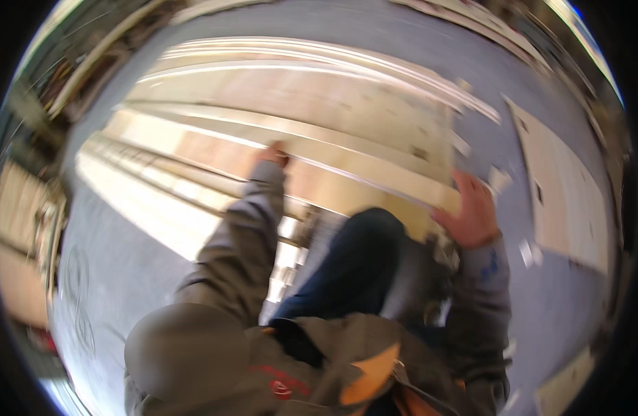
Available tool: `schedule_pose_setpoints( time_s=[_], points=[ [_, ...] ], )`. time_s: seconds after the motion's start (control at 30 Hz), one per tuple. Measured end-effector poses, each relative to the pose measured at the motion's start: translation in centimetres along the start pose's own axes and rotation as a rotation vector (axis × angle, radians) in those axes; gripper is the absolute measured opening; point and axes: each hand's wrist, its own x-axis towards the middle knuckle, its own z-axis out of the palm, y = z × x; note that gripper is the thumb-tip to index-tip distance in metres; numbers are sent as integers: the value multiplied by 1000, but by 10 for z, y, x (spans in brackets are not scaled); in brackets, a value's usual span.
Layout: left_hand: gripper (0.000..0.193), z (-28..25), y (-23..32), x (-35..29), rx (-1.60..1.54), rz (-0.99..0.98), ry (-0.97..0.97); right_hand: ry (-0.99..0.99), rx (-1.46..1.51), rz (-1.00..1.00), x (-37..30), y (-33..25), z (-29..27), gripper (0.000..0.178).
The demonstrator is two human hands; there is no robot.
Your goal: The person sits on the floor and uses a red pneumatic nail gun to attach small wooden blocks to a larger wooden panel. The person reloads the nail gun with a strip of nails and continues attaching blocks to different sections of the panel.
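Long pale wooden boards lie side by side in front of me, blurred by motion. My left hand (274, 154) is curled over the edge of a long wooden board (347, 144) near its middle; its fingertips are partly hidden. At the right end of that board is my right hand (473, 213), thumb and fingers apart, touching or close against the end. Beneath the board's near side lies a wider wooden panel (319, 185). My bent knee (371, 246) in dark blue trousers is close to the panel's near edge.
More long strips (263, 48) lie at the far side. A flat wooden panel (562, 187) rests on the grey floor (145, 243) to the right, with white scraps (530, 253) near it. Stacked boards (21, 208) stand at the left. Cables (83, 305) trail on the floor.
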Motion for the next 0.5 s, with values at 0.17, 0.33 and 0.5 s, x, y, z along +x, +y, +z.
schedule_pose_setpoints(
  time_s=[0.17,0.33,0.5],
  points=[
    [19,46,68,-74,-1089,-499,66,-208,-90,66,17,-34,17,93],
    [21,21,73,-85,-1182,-448,113,-336,-81,75,37,-50,43,98],
    [16,25,75,-94,-1148,-480,34,-397,-114,158,34,-35,54,105]
  ],
)
